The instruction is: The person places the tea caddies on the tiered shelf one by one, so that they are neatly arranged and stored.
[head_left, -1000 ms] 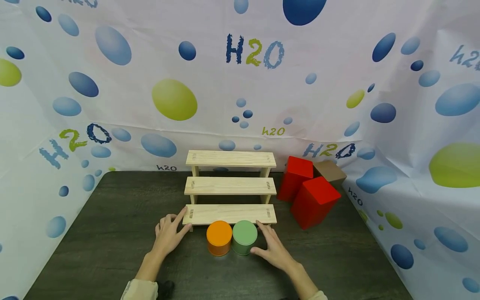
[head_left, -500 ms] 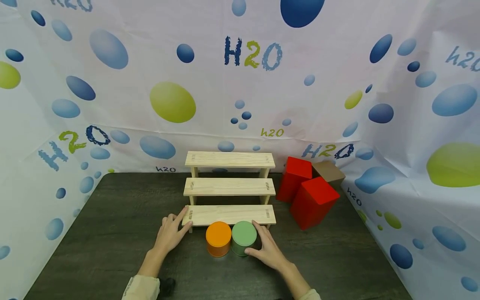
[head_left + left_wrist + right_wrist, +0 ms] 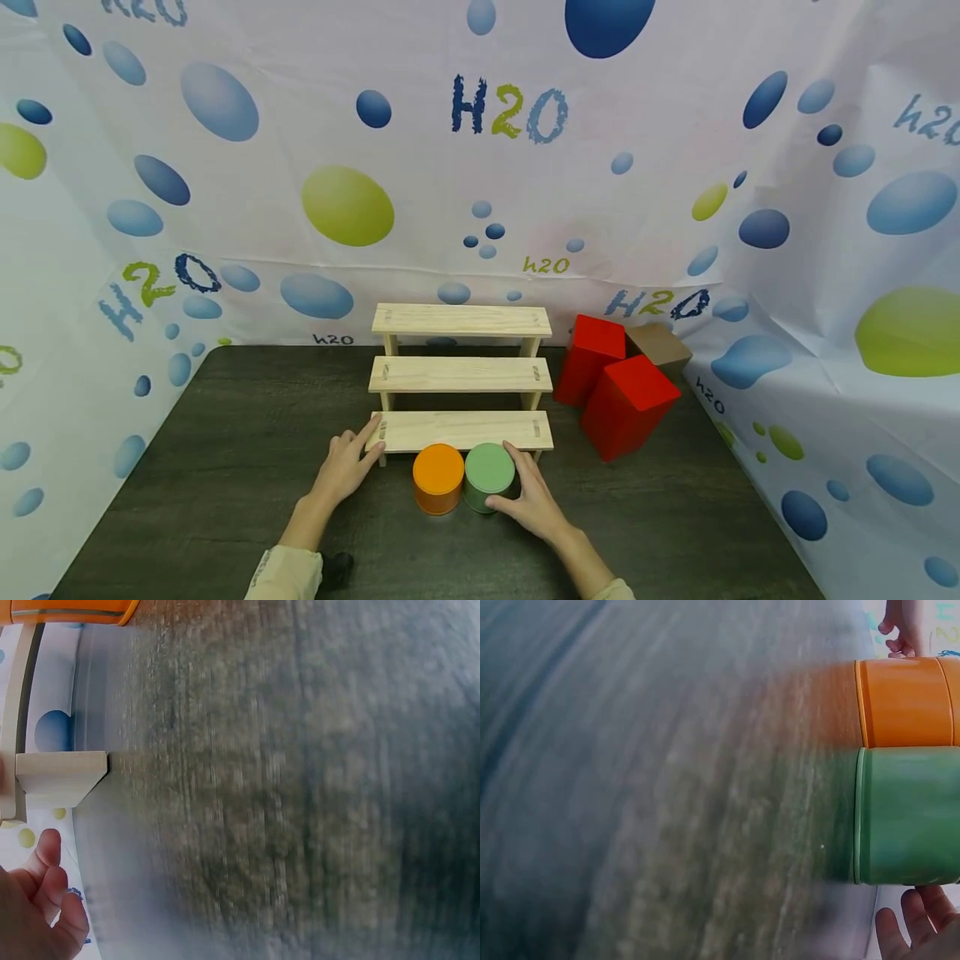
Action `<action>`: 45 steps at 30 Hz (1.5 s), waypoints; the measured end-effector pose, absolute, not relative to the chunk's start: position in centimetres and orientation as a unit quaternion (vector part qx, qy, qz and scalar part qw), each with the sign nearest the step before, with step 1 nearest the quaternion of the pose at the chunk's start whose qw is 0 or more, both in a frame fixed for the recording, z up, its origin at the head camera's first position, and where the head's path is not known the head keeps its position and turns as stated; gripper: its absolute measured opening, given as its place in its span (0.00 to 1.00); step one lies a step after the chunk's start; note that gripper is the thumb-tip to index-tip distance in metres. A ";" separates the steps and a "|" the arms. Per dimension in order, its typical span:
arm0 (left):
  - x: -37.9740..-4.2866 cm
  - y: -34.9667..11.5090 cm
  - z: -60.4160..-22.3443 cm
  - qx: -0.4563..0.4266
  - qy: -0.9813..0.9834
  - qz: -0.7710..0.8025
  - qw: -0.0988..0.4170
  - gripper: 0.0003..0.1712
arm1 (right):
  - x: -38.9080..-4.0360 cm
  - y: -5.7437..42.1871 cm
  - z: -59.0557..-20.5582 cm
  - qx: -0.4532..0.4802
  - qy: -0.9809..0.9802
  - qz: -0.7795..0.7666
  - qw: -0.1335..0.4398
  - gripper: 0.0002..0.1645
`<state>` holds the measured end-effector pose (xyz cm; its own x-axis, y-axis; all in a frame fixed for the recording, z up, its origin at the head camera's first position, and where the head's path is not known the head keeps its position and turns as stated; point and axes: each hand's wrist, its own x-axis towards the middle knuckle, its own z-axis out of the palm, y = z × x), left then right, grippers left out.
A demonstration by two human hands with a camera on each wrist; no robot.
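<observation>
Orange canister [image 3: 438,477], green canister [image 3: 487,479], pale grained shelf [image 3: 461,375], red boxes [image 3: 632,404], blue-and-lime-spotted backdrop [image 3: 420,192]

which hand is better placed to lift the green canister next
Right, I'd judge: the right hand is curved around the right side of the green canister, touching it. The left hand touches the left end of the lowest wooden shelf, with the orange canister between it and the green one.

At eight o'clock the grip of the left hand [image 3: 41,915] is seen, fingers bent. At nine, a wooden stand [image 3: 60,778] is shown before a spotted sheet [image 3: 53,729]; between ten and eleven, an orange container [image 3: 67,610] is partly seen. Toward three, the grained bench [image 3: 285,780] is spread.
</observation>
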<state>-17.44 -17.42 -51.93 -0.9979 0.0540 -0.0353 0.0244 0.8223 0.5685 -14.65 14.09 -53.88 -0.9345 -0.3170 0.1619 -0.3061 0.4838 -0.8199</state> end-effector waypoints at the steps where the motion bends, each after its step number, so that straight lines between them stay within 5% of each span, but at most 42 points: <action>1: -17.5 -17.4 -52.0 0.020 0.953 0.302 0.025 0.33 | -14.6 14.1 -53.9 -0.179 0.860 -0.477 0.005 0.54; 45: -18.0 -17.5 -52.4 0.011 0.913 0.403 0.058 0.36 | -14.4 14.5 -53.5 -0.151 0.852 -0.499 -0.049 0.49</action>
<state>-18.02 -17.47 -52.38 -0.9931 0.0669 -0.0964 -0.0262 0.6746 0.7378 -14.43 14.47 -53.45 -0.9495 -0.2090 0.2342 -0.3065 0.4567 -0.8352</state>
